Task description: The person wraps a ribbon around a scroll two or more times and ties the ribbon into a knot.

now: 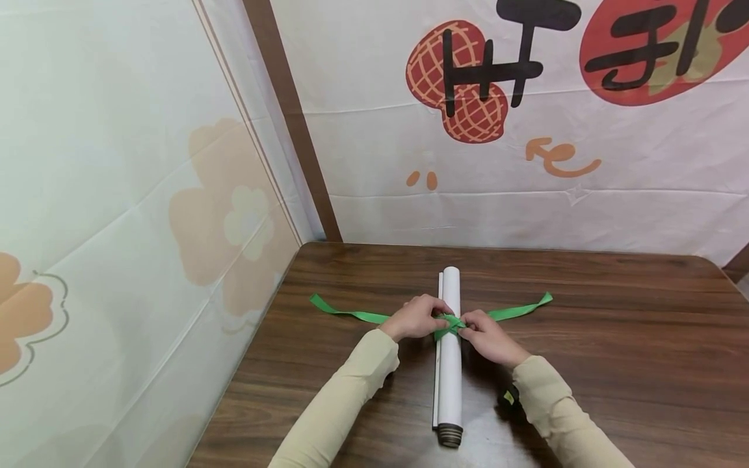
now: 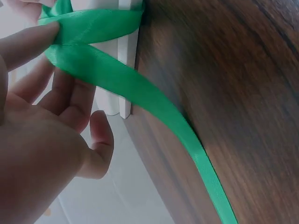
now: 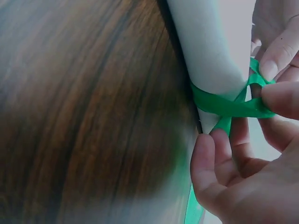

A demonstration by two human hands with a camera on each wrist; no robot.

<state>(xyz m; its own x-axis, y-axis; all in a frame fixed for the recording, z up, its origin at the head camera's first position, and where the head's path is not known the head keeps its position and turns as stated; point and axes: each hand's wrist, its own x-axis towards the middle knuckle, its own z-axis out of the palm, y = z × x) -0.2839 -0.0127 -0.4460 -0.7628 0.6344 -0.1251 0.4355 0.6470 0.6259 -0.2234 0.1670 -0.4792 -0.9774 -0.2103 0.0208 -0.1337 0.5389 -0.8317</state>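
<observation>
A white roll (image 1: pixel 450 383) lies lengthwise on the table, showing dark layered edges at its near end. Close along its left side runs a thin white strip (image 1: pixel 436 390). Green ribbon (image 1: pixel 449 325) wraps around the roll's middle and crosses on top, its two tails stretching out left and right. My left hand (image 1: pixel 417 317) pinches the ribbon between thumb and fingers at the crossing. From the other side, my right hand (image 1: pixel 490 338) pinches a ribbon loop (image 3: pixel 233 108) with thumb and forefinger. The fingers partly cover the crossing.
The brown wood-grain table (image 1: pixel 614 338) spreads out on both sides. A small dark object with a yellow-green label (image 1: pixel 509 396) sits beside my right forearm. Printed white cloth walls (image 1: pixel 363 156) border the table's back and left edges.
</observation>
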